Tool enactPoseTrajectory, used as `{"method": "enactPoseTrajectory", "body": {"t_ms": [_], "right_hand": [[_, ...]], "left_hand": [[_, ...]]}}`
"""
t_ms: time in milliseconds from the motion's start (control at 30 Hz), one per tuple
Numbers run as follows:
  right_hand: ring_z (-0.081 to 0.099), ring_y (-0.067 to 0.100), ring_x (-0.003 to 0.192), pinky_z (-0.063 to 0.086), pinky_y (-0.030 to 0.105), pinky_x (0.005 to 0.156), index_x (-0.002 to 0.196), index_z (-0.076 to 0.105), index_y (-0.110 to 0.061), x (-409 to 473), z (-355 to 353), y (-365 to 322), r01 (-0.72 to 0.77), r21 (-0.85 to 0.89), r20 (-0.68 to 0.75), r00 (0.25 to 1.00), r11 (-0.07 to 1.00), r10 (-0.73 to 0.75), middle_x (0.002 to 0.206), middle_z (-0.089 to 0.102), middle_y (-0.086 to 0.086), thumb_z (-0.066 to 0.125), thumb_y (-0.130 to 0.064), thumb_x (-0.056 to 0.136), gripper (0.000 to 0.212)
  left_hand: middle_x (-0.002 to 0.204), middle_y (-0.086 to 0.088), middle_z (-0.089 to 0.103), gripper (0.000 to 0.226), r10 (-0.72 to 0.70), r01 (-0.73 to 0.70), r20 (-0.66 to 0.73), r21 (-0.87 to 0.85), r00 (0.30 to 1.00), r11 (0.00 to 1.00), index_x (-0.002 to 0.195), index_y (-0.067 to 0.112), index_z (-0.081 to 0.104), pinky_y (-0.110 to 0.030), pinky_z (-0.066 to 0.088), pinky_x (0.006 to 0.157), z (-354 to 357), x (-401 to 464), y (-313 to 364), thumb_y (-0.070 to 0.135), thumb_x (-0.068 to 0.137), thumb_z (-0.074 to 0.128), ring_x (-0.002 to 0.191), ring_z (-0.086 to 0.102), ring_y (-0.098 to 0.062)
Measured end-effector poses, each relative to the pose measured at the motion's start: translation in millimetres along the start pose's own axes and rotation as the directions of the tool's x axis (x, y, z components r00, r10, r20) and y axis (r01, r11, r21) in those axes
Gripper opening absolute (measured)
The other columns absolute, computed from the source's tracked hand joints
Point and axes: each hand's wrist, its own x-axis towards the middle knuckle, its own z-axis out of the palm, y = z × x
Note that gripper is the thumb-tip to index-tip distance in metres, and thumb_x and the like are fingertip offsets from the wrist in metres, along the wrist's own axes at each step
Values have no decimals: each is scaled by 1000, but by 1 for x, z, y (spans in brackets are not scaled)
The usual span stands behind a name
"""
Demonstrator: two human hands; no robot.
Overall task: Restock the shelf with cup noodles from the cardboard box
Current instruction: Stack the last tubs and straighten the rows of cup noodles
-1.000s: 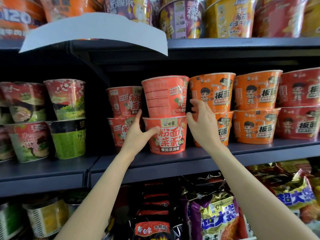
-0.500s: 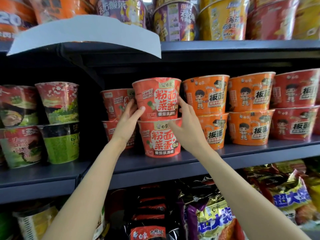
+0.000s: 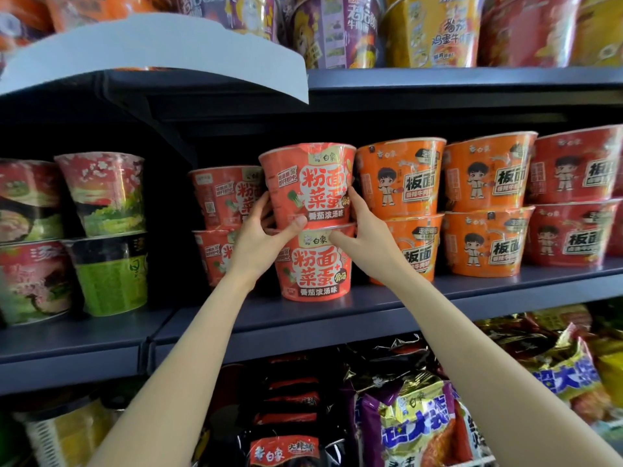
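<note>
- The top cup (image 3: 308, 183) sits stacked on the lower cup (image 3: 312, 264), near the front edge of the middle shelf (image 3: 337, 318); judged risk: a nudge sideways could tip the pair off that edge.
- The left hand (image 3: 259, 242) and right hand (image 3: 365, 239) curl round the top cup's base, thumbs at its bottom rim; an uneven release could leave it tilted.
- The orange cups (image 3: 401, 178) stand just beside; the right hand's knuckles may push them.

Red cup noodles (image 3: 308, 183) w/ white lettering; orange cups (image 3: 401, 176) w/ cartoon boy; dark grey shelf (image 3: 371, 308).
</note>
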Motion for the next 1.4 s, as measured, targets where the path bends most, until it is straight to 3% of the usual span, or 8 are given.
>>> {"method": "enactPoseTrajectory", "body": {"t_ms": [167,300,433,600,700,933,1133,1400], "right_hand": [[52,17,120,50,38,96,153,8,-21,0,4,7,7,-75,-25,1000,997,-9,142,45,4,58,-23,90,80],[52,16,116,46,21,84,152,11,-21,-2,7,4,47,-149,-44,998,988,-54,146,38,5,54,-20,93,74],[54,14,104,43,19,78,152,11,-20,-2,9,4,43,-151,-63,997,988,-53,145,38,5,54,-20,92,74],[37,16,132,38,23,95,152,10,-18,-3,11,1,25,-122,-71,997,992,-34,149,30,6,56,-20,92,76],[32,17,136,34,26,100,152,11,-17,-3,13,0,15,-93,-112,993,996,-25,150,29,7,57,-20,91,76],[32,19,136,39,32,105,152,7,-18,-6,18,3,42,-172,-128,990,984,-65,151,24,8,56,-22,93,77],[37,17,131,35,17,92,152,7,-17,-7,13,2,57,-250,-94,992,967,-82,150,24,7,55,-23,94,75],[37,20,132,40,26,97,152,1,-19,-4,12,1,34,-237,-45,998,971,-46,152,22,8,54,-22,93,80]], "left_hand": [[136,5,51,84,-8,8,-2,-1,1000,1000,144,29,28,-29,46,90,2,0,-2,47,74,71,112,55,-11],[137,4,51,86,-9,9,-18,-12,1000,1000,146,27,24,-27,44,87,2,-1,-1,43,76,71,108,53,-7],[137,5,49,84,-2,2,-21,2,1000,1000,146,27,23,-22,41,80,2,-1,0,43,78,70,99,51,-1],[124,15,50,77,-20,20,-14,20,1000,1000,147,28,23,-10,38,70,3,-3,0,47,83,63,97,52,3],[133,9,52,67,-53,53,-6,8,999,999,146,27,29,-10,39,72,2,0,-2,50,88,55,114,54,-8],[137,4,52,57,-18,16,22,70,1000,997,143,25,34,-5,36,70,-2,3,1,43,93,51,111,50,-5],[140,0,48,56,-7,5,26,75,1000,997,143,24,35,-22,40,89,-3,6,-3,43,93,50,124,50,-16],[141,-1,47,60,7,-6,-8,87,1000,996,143,25,34,-4,36,64,1,6,-7,48,90,52,103,51,-4]]}}
